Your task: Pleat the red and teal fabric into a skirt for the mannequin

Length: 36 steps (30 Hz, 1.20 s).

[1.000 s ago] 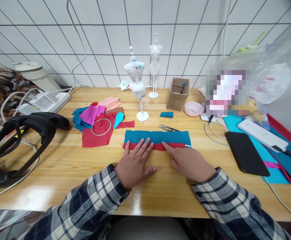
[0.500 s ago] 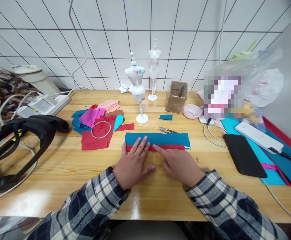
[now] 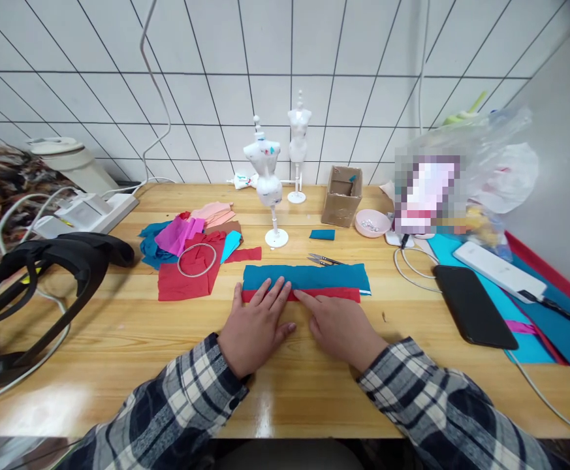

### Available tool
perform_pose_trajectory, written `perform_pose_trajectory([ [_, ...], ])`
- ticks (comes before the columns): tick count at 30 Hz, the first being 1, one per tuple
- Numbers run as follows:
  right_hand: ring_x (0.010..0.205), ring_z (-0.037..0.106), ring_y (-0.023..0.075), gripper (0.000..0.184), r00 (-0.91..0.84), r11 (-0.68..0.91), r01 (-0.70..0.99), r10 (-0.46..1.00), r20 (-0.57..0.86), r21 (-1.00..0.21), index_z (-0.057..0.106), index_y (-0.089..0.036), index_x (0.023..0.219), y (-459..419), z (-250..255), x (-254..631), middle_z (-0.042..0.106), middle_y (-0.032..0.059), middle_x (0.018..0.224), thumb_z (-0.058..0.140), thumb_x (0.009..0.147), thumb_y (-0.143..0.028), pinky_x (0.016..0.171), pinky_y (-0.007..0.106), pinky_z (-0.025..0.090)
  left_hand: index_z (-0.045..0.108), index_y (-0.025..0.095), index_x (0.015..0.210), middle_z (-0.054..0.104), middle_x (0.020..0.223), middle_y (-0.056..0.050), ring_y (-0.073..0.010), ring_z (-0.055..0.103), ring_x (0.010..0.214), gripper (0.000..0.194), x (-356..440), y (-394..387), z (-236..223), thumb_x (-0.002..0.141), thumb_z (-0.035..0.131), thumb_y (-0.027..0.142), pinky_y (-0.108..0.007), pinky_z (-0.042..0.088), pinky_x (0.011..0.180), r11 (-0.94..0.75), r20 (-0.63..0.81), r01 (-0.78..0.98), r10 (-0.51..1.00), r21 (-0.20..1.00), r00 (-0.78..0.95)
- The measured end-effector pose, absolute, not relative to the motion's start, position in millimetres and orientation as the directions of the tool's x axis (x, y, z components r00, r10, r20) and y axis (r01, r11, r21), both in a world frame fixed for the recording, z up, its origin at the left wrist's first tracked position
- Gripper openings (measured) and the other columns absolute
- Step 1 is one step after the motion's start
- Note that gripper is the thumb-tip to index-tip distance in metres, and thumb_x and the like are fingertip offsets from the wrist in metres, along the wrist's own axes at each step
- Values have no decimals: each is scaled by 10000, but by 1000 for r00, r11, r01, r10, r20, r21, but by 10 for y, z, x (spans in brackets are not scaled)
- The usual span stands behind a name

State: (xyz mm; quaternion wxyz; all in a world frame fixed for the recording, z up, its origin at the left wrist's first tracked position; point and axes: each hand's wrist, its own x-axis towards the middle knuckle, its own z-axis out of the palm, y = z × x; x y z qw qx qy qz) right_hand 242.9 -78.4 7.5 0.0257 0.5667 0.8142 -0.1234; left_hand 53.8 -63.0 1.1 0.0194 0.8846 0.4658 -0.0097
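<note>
A teal strip of cloth (image 3: pixel 314 275) lies flat on the wooden table, with a narrow red strip of cloth (image 3: pixel 333 295) along its near edge. My left hand (image 3: pixel 255 326) rests palm down with fingers spread across the left part of both strips. Beside it, my right hand (image 3: pixel 346 329) has its index finger stretched out, the tip touching the red strip near the left fingers; its other fingers are curled under and partly hidden. A bit of white shows at the teal strip's right end. Just beyond the cloth lie small thread snips (image 3: pixel 322 259).
White mini dress forms (image 3: pixel 266 170) stand behind the cloth. Fabric scraps (image 3: pixel 181 277) with a metal ring (image 3: pixel 215 261) lie left, near a black headset frame (image 3: pixel 69 287). A cardboard box (image 3: pixel 342 199), pink bowl (image 3: pixel 371 223) and black phone (image 3: pixel 473 307) are to the right.
The view has shifted slightly. My right hand has moved a little left along the red strip, and my left thumb has drawn in slightly. The cloth stays in place.
</note>
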Motion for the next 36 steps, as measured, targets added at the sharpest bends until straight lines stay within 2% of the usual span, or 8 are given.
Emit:
perform_pose_trajectory([
  [8, 968, 678, 228, 571, -361, 326, 923, 918, -167, -205, 357, -208, 1488, -773, 77, 2499, 691, 122, 1161, 413, 922, -262, 762, 299, 478, 319, 243, 1495, 301, 1570, -77, -367, 317, 1418, 611, 552, -618, 25, 951, 407, 507, -776, 207, 1051, -550, -70, 834, 832, 31, 551],
  [14, 913, 688, 229, 445, -250, 226, 960, 958, -142, -168, 557, -258, 1345, -802, 107, 2580, 716, 87, 1126, 409, 925, -257, 725, 310, 479, 440, 270, 1425, 436, 1505, -71, -348, 405, 1366, 547, 511, -503, 70, 946, 407, 532, -766, 99, 1094, -533, 0, 841, 845, 94, 535],
  [20, 907, 656, 216, 396, -47, 61, 947, 998, 50, -314, 626, -276, 1215, -638, 116, 3080, 692, 45, 1099, 482, 853, -209, 745, 310, 470, 491, 282, 1374, 487, 1469, -54, -333, 418, 1353, 462, 423, -407, 46, 943, 459, 443, -763, 36, 1097, -491, 29, 859, 870, 142, 493],
  [23, 980, 619, 218, 466, -241, 233, 891, 970, 29, -391, 631, -230, 1210, -542, 59, 3369, 645, 76, 1096, 532, 767, -127, 820, 305, 464, 539, 273, 1323, 541, 1425, -44, -317, 419, 1353, 394, 380, -352, 59, 947, 440, 333, -731, 61, 1114, -437, 69, 887, 899, 148, 432],
  [26, 944, 604, 213, 429, -343, 318, 841, 939, 23, -438, 627, -220, 1215, -503, 3, 3417, 641, 72, 1015, 557, 795, -170, 824, 315, 457, 514, 243, 1349, 534, 1429, -64, -302, 420, 1348, 434, 376, -307, 102, 920, 468, 286, -660, 141, 1136, -427, 140, 889, 903, 167, 407],
  [30, 800, 587, 197, 288, -372, 338, 850, 928, -5, -404, 677, -269, 1103, -520, 18, 3223, 643, 24, 828, 574, 836, -242, 682, 300, 408, 562, 237, 1302, 606, 1329, -72, -268, 517, 1230, 443, 450, -322, 158, 896, 547, 414, -538, 239, 1139, -543, 157, 798, 840, 263, 519],
  [33, 711, 569, 173, 212, -392, 343, 844, 919, -39, -412, 687, -286, 1028, -550, 63, 3082, 631, -9, 728, 587, 841, -263, 609, 282, 353, 583, 245, 1273, 636, 1272, -69, -276, 538, 1176, 585, 542, -387, 162, 785, 666, 555, -528, 231, 1132, -625, 151, 704, 774, 336, 615],
  [36, 650, 545, 153, 121, -413, 356, 829, 910, -41, -431, 685, -281, 922, -579, 86, 2986, 608, -27, 676, 589, 849, -272, 578, 276, 330, 611, 251, 1223, 652, 1236, -56, -273, 548, 1146, 599, 632, -451, 134, 720, 735, 553, -532, 200, 1130, -688, 176, 627, 713, 366, 679],
])
